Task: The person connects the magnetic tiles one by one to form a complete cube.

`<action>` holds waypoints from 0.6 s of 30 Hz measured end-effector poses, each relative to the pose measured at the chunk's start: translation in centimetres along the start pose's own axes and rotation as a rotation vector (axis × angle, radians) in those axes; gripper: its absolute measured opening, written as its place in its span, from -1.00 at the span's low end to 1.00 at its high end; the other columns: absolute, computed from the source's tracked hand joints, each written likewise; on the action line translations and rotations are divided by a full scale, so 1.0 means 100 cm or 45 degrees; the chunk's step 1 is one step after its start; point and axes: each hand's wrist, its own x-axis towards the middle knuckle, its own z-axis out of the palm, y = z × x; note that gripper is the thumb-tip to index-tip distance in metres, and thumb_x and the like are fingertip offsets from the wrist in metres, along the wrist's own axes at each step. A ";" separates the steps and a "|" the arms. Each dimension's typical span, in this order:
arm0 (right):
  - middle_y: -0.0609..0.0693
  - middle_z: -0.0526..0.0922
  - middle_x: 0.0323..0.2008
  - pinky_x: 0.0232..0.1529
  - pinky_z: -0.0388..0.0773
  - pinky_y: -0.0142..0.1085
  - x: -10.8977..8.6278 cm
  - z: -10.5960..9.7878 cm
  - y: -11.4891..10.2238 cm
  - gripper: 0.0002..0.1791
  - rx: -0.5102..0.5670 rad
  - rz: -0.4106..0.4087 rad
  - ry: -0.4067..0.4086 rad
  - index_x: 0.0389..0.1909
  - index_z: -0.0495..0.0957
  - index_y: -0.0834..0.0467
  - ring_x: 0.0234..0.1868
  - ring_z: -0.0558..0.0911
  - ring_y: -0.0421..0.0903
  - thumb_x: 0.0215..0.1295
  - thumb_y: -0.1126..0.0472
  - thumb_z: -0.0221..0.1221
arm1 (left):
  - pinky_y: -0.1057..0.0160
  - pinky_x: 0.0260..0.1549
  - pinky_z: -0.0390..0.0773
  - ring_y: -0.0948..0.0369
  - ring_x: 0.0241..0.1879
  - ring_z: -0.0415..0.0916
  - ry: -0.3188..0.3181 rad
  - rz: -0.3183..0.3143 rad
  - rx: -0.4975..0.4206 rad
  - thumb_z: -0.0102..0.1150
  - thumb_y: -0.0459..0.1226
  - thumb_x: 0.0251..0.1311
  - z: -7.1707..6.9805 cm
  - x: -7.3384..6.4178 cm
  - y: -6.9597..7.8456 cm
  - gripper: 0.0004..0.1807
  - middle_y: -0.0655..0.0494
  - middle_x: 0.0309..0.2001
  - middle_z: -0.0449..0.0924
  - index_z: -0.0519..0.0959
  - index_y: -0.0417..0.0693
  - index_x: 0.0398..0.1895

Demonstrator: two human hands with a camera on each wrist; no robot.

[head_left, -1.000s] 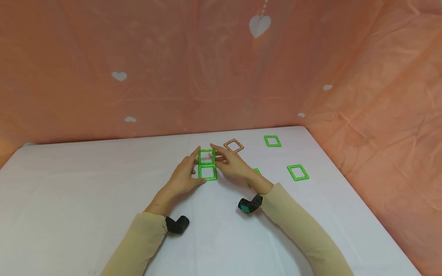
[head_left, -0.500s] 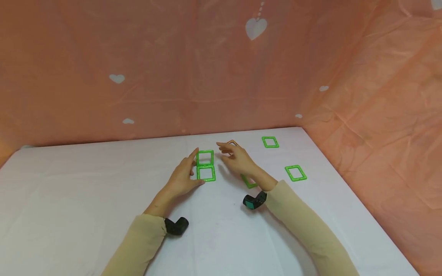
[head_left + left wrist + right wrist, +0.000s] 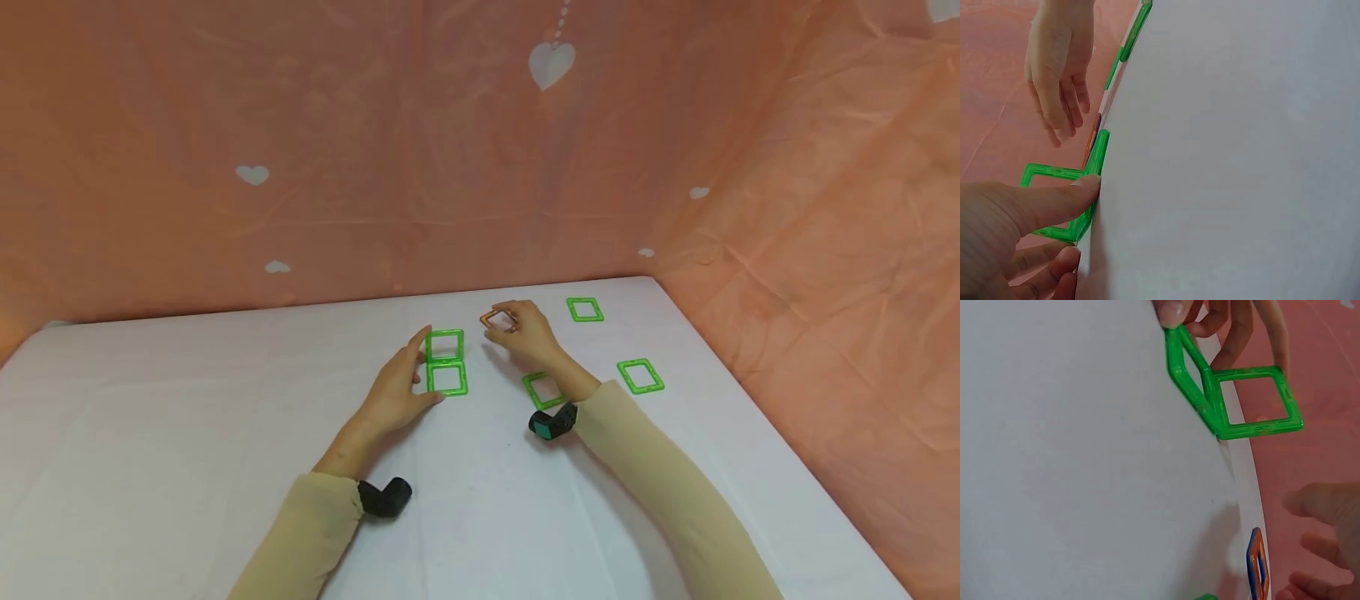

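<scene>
Two green square-frame magnetic tiles are joined at an edge: one stands upright [image 3: 446, 332], the other lies flat [image 3: 454, 392] in front of it. My left hand [image 3: 393, 389] holds the pair, thumb on the flat tile's near edge and index finger along the upright tile's side. In the left wrist view the thumb [image 3: 1063, 203] crosses the green frame. My right hand [image 3: 531, 340] hovers over an orange square magnetic tile [image 3: 1254, 565], which has a blue edge in the right wrist view. Its bent fingers look apart from that tile in both wrist views. In the head view they partly hide it.
Three loose green square tiles lie on the white tabletop: one beside my right wrist [image 3: 531, 392], one farther right [image 3: 627, 377] and one at the back right [image 3: 582, 300]. A pink-orange curtain [image 3: 420, 208] hangs behind the table. Black cameras [image 3: 386, 497] sit on my wrists.
My right hand has left the side of the upright green tile and moved right to the orange tile, its fingers bending over it. My left hand has stayed on the joined pair.
</scene>
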 end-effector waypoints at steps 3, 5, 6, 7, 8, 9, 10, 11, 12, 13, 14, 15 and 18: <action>0.38 0.47 0.09 0.09 0.44 -0.01 0.001 0.001 -0.001 -0.41 -0.066 0.031 0.006 0.15 0.45 0.39 0.12 0.45 0.21 0.12 0.20 0.31 | 0.18 -0.22 0.43 0.09 -0.21 0.41 0.003 0.006 -0.003 0.42 -0.38 -0.02 0.000 -0.001 -0.002 0.06 -0.25 0.09 0.45 -0.03 -0.11 0.50; 0.38 0.47 0.09 0.14 0.39 0.00 0.002 0.002 -0.001 -0.35 -0.104 0.074 0.000 0.19 0.42 0.39 0.13 0.43 0.23 0.09 0.18 0.33 | 0.18 -0.23 0.44 0.09 -0.21 0.41 0.002 0.006 -0.003 0.43 -0.38 -0.02 0.000 -0.001 -0.002 0.06 -0.25 0.09 0.45 -0.03 -0.12 0.50; 0.39 0.47 0.10 0.16 0.38 0.01 0.002 0.003 -0.001 -0.32 -0.122 0.102 -0.009 0.21 0.40 0.39 0.14 0.43 0.24 0.09 0.16 0.34 | 0.18 -0.23 0.45 0.09 -0.20 0.41 0.001 0.004 -0.004 0.43 -0.38 -0.02 0.000 -0.001 -0.002 0.06 -0.25 0.09 0.45 -0.04 -0.12 0.50; 0.39 0.46 0.11 0.18 0.35 0.01 0.003 0.003 -0.001 -0.29 -0.139 0.126 -0.018 0.23 0.38 0.39 0.14 0.42 0.25 0.09 0.15 0.34 | 0.17 -0.23 0.46 0.09 -0.20 0.42 0.001 0.000 -0.007 0.43 -0.37 -0.02 0.000 -0.001 -0.002 0.06 -0.25 0.10 0.45 -0.04 -0.11 0.50; 0.40 0.46 0.11 0.21 0.33 0.01 0.003 0.003 0.000 -0.27 -0.162 0.145 -0.026 0.25 0.36 0.38 0.14 0.42 0.25 0.09 0.13 0.34 | 0.17 -0.22 0.46 0.08 -0.20 0.42 0.003 -0.001 -0.010 0.43 -0.37 -0.03 0.000 -0.002 -0.002 0.07 -0.25 0.10 0.45 -0.04 -0.10 0.50; 0.40 0.45 0.11 0.22 0.30 0.02 0.004 0.003 0.000 -0.25 -0.179 0.159 -0.032 0.26 0.35 0.39 0.13 0.42 0.26 0.09 0.12 0.34 | 0.16 -0.22 0.46 0.08 -0.20 0.42 0.007 -0.003 -0.014 0.43 -0.37 -0.03 0.000 -0.002 -0.002 0.07 -0.26 0.10 0.46 -0.03 -0.10 0.50; 0.40 0.45 0.11 0.24 0.28 0.02 0.005 0.004 0.000 -0.24 -0.192 0.169 -0.036 0.27 0.33 0.39 0.14 0.41 0.26 0.10 0.11 0.34 | 0.16 -0.22 0.46 0.07 -0.20 0.42 0.010 -0.003 -0.015 0.43 -0.38 -0.03 0.000 -0.002 -0.002 0.06 -0.26 0.10 0.46 -0.03 -0.10 0.50; 0.39 0.45 0.11 0.25 0.27 0.01 0.006 0.004 0.001 -0.23 -0.210 0.177 -0.038 0.27 0.33 0.39 0.14 0.41 0.25 0.10 0.10 0.34 | 0.15 -0.21 0.46 0.07 -0.20 0.42 0.015 0.000 -0.016 0.43 -0.38 -0.03 0.000 -0.002 -0.001 0.06 -0.26 0.09 0.46 -0.03 -0.10 0.50; 0.39 0.46 0.10 0.27 0.25 0.02 0.007 0.004 0.001 -0.24 -0.223 0.177 -0.033 0.27 0.33 0.40 0.15 0.41 0.26 0.11 0.09 0.33 | 0.14 -0.22 0.46 0.06 -0.20 0.43 0.020 0.005 -0.016 0.43 -0.38 -0.03 0.000 -0.002 -0.001 0.06 -0.27 0.09 0.46 -0.03 -0.11 0.50; 0.39 0.46 0.10 0.28 0.24 0.02 0.007 0.004 0.001 -0.24 -0.236 0.174 -0.026 0.26 0.33 0.41 0.15 0.41 0.26 0.11 0.09 0.33 | 0.14 -0.21 0.46 0.06 -0.20 0.43 0.023 0.004 -0.017 0.43 -0.38 -0.03 0.000 -0.002 -0.001 0.06 -0.27 0.09 0.46 -0.02 -0.11 0.50; 0.39 0.47 0.10 0.28 0.24 0.02 0.008 0.005 0.002 -0.24 -0.248 0.177 -0.020 0.26 0.33 0.41 0.16 0.41 0.26 0.10 0.09 0.33 | 0.15 -0.22 0.46 0.07 -0.20 0.43 0.023 0.003 -0.014 0.43 -0.38 -0.03 0.000 -0.002 -0.001 0.06 -0.27 0.09 0.46 -0.02 -0.11 0.50; 0.39 0.46 0.10 0.27 0.25 0.03 0.008 0.005 0.003 -0.23 -0.257 0.185 -0.015 0.26 0.34 0.41 0.17 0.40 0.27 0.10 0.09 0.34 | 0.15 -0.22 0.46 0.07 -0.20 0.43 0.023 0.000 -0.011 0.43 -0.38 -0.03 0.000 -0.002 -0.001 0.06 -0.27 0.09 0.46 -0.02 -0.11 0.50; 0.39 0.44 0.12 0.24 0.29 0.04 0.010 0.006 0.004 -0.22 -0.268 0.215 -0.002 0.26 0.34 0.40 0.19 0.38 0.30 0.09 0.07 0.35 | 0.16 -0.22 0.46 0.08 -0.20 0.42 0.014 -0.008 -0.004 0.43 -0.38 -0.02 0.001 -0.002 -0.002 0.06 -0.26 0.10 0.46 -0.03 -0.10 0.50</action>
